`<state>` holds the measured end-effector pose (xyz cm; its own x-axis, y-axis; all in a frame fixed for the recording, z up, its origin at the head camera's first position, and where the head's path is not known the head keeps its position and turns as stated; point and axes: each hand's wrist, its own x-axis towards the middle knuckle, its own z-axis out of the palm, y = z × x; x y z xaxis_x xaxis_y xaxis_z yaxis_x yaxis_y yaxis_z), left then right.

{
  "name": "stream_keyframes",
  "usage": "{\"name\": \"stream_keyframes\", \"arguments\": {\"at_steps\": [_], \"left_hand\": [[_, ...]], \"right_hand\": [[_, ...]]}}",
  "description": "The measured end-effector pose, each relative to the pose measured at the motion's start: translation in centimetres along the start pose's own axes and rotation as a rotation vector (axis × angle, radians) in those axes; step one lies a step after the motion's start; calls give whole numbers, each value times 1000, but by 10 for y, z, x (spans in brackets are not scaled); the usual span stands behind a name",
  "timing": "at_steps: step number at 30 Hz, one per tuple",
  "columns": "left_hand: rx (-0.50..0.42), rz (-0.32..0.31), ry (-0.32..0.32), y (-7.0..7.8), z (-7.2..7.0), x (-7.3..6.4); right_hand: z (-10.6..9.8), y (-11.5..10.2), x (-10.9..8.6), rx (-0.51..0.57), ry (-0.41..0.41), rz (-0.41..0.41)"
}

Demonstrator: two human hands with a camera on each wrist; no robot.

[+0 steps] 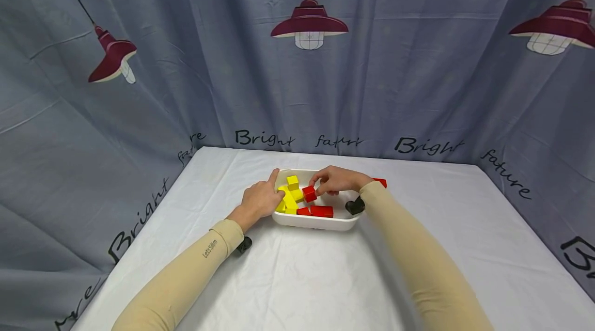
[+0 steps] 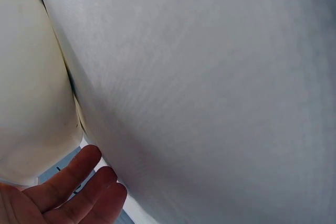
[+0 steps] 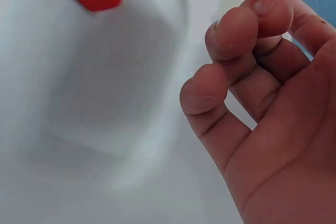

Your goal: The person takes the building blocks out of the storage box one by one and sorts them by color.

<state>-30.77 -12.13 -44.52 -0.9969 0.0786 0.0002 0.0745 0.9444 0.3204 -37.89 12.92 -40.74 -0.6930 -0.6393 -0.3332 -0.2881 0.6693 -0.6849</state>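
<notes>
A white rectangular container (image 1: 316, 223) holds yellow blocks (image 1: 290, 201) at its left end and red blocks (image 1: 322, 211) along the near side. Over its middle, my right hand (image 1: 337, 180) pinches a red block (image 1: 309, 193) between thumb and index finger, beside the yellow ones. That block shows at the top edge of the right wrist view, the other fingers curling below it. My left hand (image 1: 261, 198) holds the container's left end, thumb over the rim and index finger pointing away along the side. The left wrist view shows its other fingers (image 2: 84, 187) outside the wall; the thumb is hidden there.
Another red block (image 1: 380, 182) lies past the right wrist, partly hidden by the sleeve. Black wrist cameras (image 1: 355, 206) sit under both cuffs. White cloth (image 1: 297, 279) covers the table, and a grey-blue printed curtain (image 1: 223, 88) hangs behind.
</notes>
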Motion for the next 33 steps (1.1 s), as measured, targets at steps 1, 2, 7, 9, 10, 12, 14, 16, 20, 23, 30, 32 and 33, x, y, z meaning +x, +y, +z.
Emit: {"name": "stream_keyframes", "arguments": {"at_steps": [1, 2, 7, 9, 10, 12, 14, 16, 20, 23, 30, 32, 33], "left_hand": [[0, 2, 2, 0, 0, 0], [0, 3, 3, 0, 0, 0], [2, 3, 5, -2, 0, -1], [-2, -1, 6, -2, -1, -1], [-5, -3, 5, -2, -1, -2], [-10, -6, 4, -2, -2, -2], [-13, -6, 2, -2, -3, -3], [-15, -3, 1, -1, -3, -3], [-13, 5, 1, -1, -2, -2], [-9, 9, 5, 0, -1, -1], [-11, 6, -2, 0, 0, -1], [-9, 2, -3, 0, -1, -1], [-8, -1, -5, 0, -1, -2]], "right_hand": [[-2, 0, -1, -8, 4, -3], [-3, -1, -3, -13, 6, -2], [-11, -1, -11, -34, 22, -3], [-15, -1, -14, -38, 33, -4], [-17, -1, -16, -36, 40, -3], [-21, -1, -19, -34, 52, -2], [-25, 0, -23, -43, 62, -2], [-29, 0, -26, -48, 71, 6], [-36, 5, -35, -38, 98, 12], [-41, 10, -43, -17, 132, 14], [-49, 25, -63, -28, 245, 37], [-51, 30, -67, -40, 279, 59], [-53, 33, -69, -44, 294, 68]]}}
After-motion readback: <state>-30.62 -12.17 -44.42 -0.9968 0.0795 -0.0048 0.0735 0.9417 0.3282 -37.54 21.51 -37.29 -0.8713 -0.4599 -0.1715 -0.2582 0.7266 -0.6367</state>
